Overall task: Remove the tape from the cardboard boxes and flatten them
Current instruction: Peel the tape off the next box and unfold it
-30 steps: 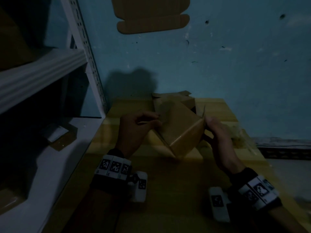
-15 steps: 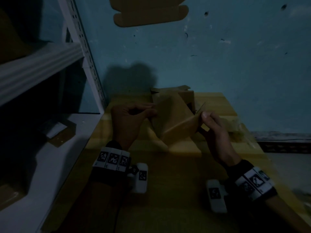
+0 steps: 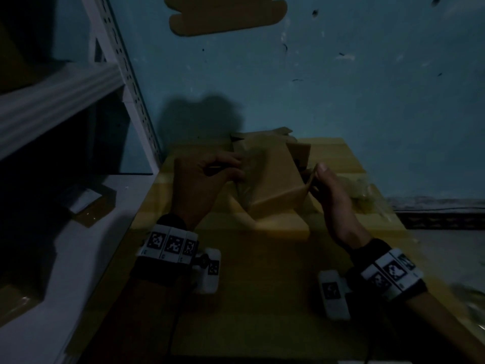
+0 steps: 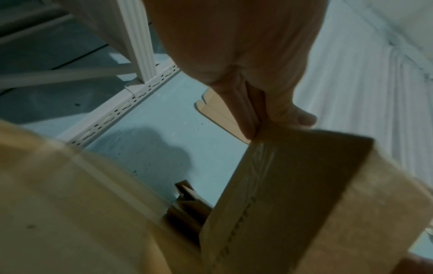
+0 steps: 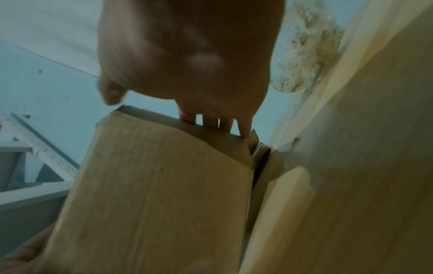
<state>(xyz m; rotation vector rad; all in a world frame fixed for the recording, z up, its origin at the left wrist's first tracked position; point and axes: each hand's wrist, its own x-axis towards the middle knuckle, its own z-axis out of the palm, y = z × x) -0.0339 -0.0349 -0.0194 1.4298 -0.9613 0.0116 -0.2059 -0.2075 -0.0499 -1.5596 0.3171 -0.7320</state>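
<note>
The cardboard box (image 3: 265, 179) is held tilted above the middle of the tabletop (image 3: 262, 298), one corner pointing down toward the flattened cardboard (image 3: 278, 224) beneath it. The left hand (image 3: 199, 185) has its grip pinching the box's edge at 9 o'clock, thumb and fingertips pressed together on a flap with a glossy strip of tape (image 4: 257, 166) running down it. The right hand (image 3: 333, 195) has its grip on the flap at 3 o'clock, four fingers (image 5: 211, 120) hooked over the cardboard rim and the thumb apart from them.

At 9 o'clock the white shelf upright (image 3: 126, 74) stands just beside the tabletop's edge; at 12 o'clock the blue wall (image 3: 341, 101) closes in behind a second box (image 3: 296, 151). The tabletop's near half, toward 6 o'clock, gives open room. A crumpled wad of tape (image 3: 364, 190) lies at 3 o'clock, near the right edge.

The scene is dim; the box's underside and far flaps are hidden, and both wrist views are blurred.
</note>
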